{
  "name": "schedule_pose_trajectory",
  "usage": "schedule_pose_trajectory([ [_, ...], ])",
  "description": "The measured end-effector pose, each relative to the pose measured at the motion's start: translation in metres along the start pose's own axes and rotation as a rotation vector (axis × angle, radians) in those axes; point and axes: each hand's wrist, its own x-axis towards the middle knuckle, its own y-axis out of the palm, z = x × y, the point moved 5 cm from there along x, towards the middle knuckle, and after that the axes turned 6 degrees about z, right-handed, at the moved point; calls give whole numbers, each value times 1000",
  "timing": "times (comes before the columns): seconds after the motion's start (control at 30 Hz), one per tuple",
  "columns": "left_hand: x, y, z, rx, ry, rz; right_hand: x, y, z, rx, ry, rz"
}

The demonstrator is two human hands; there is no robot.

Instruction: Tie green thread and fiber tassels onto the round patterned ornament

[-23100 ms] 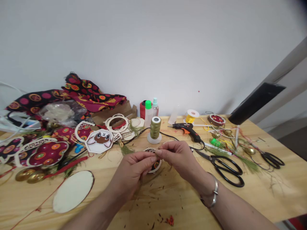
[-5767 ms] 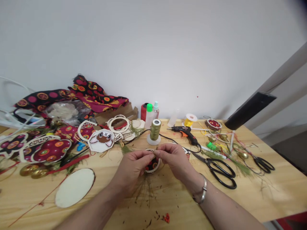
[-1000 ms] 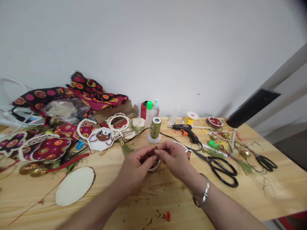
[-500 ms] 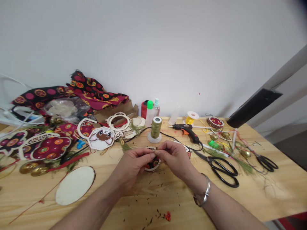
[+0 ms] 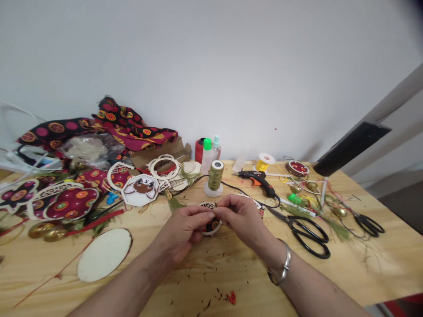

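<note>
My left hand [image 5: 185, 225] and my right hand [image 5: 240, 218] meet at the middle of the table, thumbs and forefingers pinched together tip to tip. Whatever sits in the pinch is too small to make out. Just behind and below the fingertips is a round wooden frame [image 5: 211, 229] backed with dark patterned cloth, partly hidden by my fingers. A spool of olive thread [image 5: 216, 177] stands upright beyond my hands. A second pale frame piece [image 5: 258, 207] lies partly behind my right hand.
To the right lie black-handled scissors [image 5: 309, 233], a glue gun [image 5: 259, 179] and a yellow spool [image 5: 263, 164]. On the left are an oval white disc [image 5: 105, 255], a sheep-face piece [image 5: 140, 190] and heaped patterned cloth [image 5: 132, 123]. Dark scraps and a red cloth bit [image 5: 231, 297] lie in front.
My hands keep the same pinch in nearly the same place. The whole view has shifted very slightly.
</note>
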Motion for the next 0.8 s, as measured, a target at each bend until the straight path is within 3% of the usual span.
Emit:
schedule_pose_trajectory([
  [0.8,-1,0,-6,-1,59,-35,3,-1,-3,2,-1,62],
])
